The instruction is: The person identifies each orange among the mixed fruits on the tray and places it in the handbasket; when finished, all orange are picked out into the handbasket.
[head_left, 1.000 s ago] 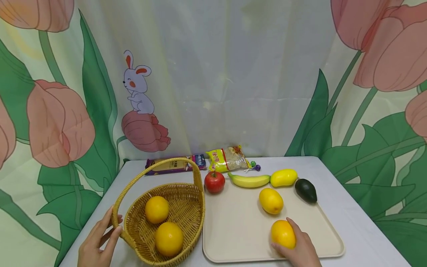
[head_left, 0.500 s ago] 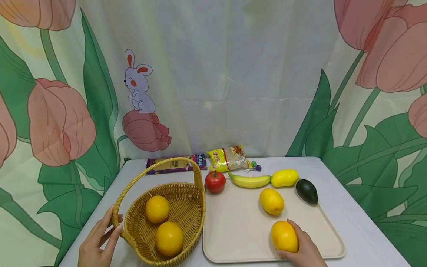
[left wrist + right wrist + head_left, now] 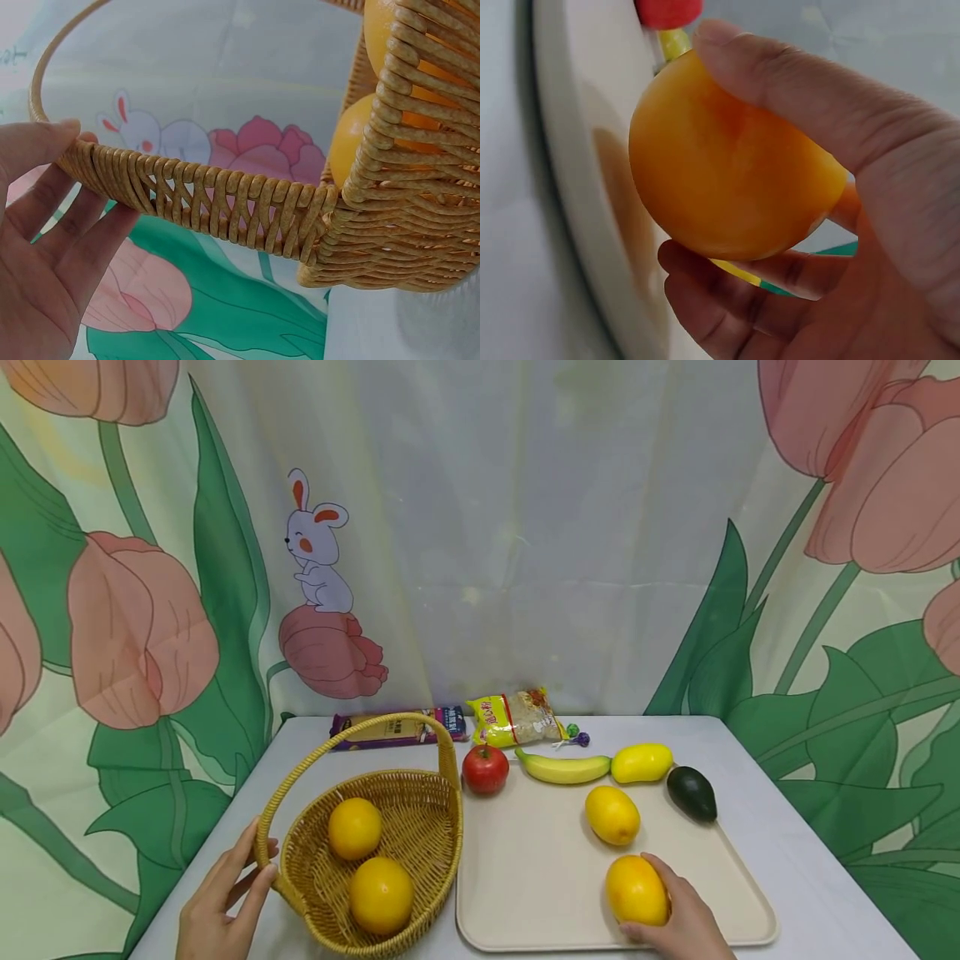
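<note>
My left hand (image 3: 228,897) pinches the base of the handle of a wicker basket (image 3: 423,914) between thumb and fingers; the left wrist view shows the thumb on one side of the handle (image 3: 225,199) and fingers on the other. Inside the basket lie two oranges, one farther back (image 3: 355,829) and one nearer (image 3: 382,896). Over the front right of the beige tray (image 3: 525,893), my right hand (image 3: 686,914) grips a yellow-orange oval fruit (image 3: 727,165), thumb on one side, fingers curled beneath. Whether it touches the tray is unclear. A lemon (image 3: 612,816) lies just behind it.
Along the tray's back edge sit a red apple-like fruit (image 3: 485,769), a banana (image 3: 564,768), a yellow mango-like fruit (image 3: 642,763) and an avocado (image 3: 692,794). Behind are a purple packet (image 3: 397,729), a yellow snack bag (image 3: 516,718) and two lollipops (image 3: 577,737). A printed curtain hangs behind.
The yellow-orange fruit has turned slightly in my right hand, its longer side now showing more, with little shift in place. My left hand and the basket stay put. The head view shifts slightly.
</note>
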`<state>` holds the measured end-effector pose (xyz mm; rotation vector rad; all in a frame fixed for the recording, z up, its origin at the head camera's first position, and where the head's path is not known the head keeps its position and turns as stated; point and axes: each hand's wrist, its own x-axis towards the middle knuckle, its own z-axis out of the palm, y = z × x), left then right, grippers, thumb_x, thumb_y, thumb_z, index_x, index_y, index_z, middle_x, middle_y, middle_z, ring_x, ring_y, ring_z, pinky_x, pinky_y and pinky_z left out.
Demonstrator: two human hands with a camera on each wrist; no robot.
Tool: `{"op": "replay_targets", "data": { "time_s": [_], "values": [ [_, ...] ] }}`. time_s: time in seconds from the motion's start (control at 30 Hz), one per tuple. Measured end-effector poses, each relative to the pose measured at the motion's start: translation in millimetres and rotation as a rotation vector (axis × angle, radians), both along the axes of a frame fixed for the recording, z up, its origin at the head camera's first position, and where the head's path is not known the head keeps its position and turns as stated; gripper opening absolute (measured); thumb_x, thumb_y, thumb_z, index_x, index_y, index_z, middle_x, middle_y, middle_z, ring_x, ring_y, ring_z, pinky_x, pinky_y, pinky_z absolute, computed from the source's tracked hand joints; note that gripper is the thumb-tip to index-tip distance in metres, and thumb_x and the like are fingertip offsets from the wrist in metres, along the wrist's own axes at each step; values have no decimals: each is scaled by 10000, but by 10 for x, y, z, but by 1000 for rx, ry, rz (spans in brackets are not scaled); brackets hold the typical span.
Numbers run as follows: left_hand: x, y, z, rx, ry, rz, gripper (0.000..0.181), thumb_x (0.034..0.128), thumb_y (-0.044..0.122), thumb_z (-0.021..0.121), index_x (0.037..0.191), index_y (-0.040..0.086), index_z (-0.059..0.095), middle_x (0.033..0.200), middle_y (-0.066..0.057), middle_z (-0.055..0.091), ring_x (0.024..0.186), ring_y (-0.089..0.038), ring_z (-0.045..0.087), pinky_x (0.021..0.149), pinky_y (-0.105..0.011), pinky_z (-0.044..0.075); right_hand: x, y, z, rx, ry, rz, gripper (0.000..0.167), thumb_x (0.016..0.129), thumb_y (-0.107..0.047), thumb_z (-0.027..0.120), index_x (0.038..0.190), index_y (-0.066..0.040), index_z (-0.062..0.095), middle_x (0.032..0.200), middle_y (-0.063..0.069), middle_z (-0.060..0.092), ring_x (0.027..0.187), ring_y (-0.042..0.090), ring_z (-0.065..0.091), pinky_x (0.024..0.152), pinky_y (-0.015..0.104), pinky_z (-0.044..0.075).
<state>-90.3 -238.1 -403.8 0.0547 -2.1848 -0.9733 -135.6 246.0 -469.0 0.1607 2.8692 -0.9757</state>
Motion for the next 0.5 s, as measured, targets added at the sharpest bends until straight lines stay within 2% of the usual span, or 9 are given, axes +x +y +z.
{"op": "replay_targets", "data": {
  "time_s": [0.27,0.4,0.5],
  "values": [
    [-7,-7,-4,-7,-16,3,697,815,-99,652,1402,226,462,1002,314,479,939,246,457,739,68,450,-82,-136,152,-33,58,8,1058,592,-463,857,1439,-110,332,1276,182,509,1039,271,534,908,516,507],
    [2,-3,-11,-7,-12,3,692,813,-101,653,1398,219,469,997,309,484,939,246,458,739,66,452,-124,-220,233,-38,125,27,1008,617,-435,855,1428,-126,343,1272,194,495,1031,268,533,870,432,538],
    [-1,0,-10,-7,-20,13,687,820,-88,653,1400,230,465,997,302,484,943,250,452,739,69,448,-150,-266,287,-49,143,27,993,624,-422,855,1424,-136,342,1269,197,489,1009,257,528,828,365,537]
  ]
}}
